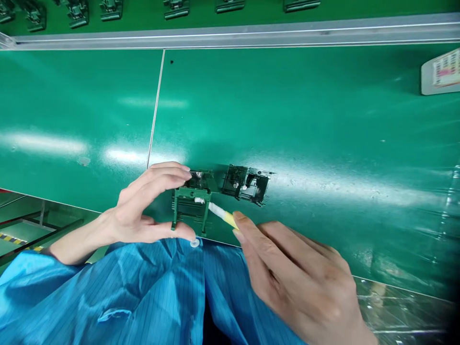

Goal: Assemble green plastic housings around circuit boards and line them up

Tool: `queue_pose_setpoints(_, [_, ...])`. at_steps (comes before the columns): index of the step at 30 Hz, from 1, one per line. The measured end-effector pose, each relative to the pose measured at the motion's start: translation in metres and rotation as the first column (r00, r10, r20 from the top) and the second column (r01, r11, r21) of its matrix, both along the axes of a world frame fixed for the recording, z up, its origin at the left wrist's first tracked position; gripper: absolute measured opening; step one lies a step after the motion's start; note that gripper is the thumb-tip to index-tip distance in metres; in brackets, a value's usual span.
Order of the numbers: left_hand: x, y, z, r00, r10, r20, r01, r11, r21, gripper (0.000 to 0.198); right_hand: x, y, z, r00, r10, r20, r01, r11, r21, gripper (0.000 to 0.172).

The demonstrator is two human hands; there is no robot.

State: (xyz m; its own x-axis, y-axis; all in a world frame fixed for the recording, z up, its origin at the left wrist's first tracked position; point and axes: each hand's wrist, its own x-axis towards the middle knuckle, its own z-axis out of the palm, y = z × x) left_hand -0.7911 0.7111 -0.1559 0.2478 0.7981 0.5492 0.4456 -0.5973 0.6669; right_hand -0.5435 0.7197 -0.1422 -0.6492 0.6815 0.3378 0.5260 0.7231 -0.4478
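Observation:
My left hand (154, 206) grips a dark plastic frame (192, 192) between its thumb and fingers, just above the bench's near edge. The frame has two legs towards me and thin rods between them. A white smear or tuft (200, 200) shows on its crossbar. My right hand (294, 273) is closed around a slim yellow-handled brush (223, 214) with a whitish front part. Its tip points at the frame's right side; whether it touches, I cannot tell. A second dark assembly (247, 184) with thin pins lies on the bench just right of the frame.
The green bench (287, 105) has a seam running across it at left. Along its back runs a metal rail (233, 32), with several dark assemblies (176, 7) beyond. A grey labelled object (440, 74) lies at the far right. A blue sleeved garment (154, 292) borders the near edge.

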Motion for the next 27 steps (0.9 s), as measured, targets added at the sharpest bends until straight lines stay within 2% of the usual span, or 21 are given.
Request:
queue_pose_setpoints(5, [0.0035, 0.0004, 0.0011, 1.000, -0.023, -0.001, 0.023, 0.999, 0.029, 0.071, -0.0035, 0.0015, -0.0035, 0.996, 0.082, -0.026, -0.083, 0.996, -0.029, 0.026])
queue_pose_setpoints(11, [0.0020, -0.0002, 0.0005, 1.000, -0.027, -0.005, 0.027, 0.999, 0.037, 0.071, -0.0005, 0.0040, -0.0010, 0.999, 0.026, -0.026, -0.026, 1.000, 0.001, 0.022])
queue_pose_setpoints(17, [0.0011, -0.0012, 0.0001, 1.000, -0.010, -0.011, 0.010, 1.000, 0.019, 0.073, -0.0041, 0.0012, -0.0042, 0.998, 0.060, -0.031, -0.061, 0.997, -0.051, 0.026])
queue_pose_setpoints(24, [0.0063, 0.0007, -0.0005, 0.998, -0.058, 0.013, 0.057, 0.998, 0.031, 0.075, -0.0023, 0.0048, -0.0068, 0.998, 0.047, -0.030, -0.050, 0.993, -0.111, 0.024])
queue_pose_setpoints(27, [0.0073, 0.0012, -0.0012, 0.996, -0.083, 0.024, 0.082, 0.996, 0.036, 0.077, -0.0056, 0.0061, -0.0055, 0.995, 0.084, -0.058, -0.090, 0.991, -0.103, 0.024])
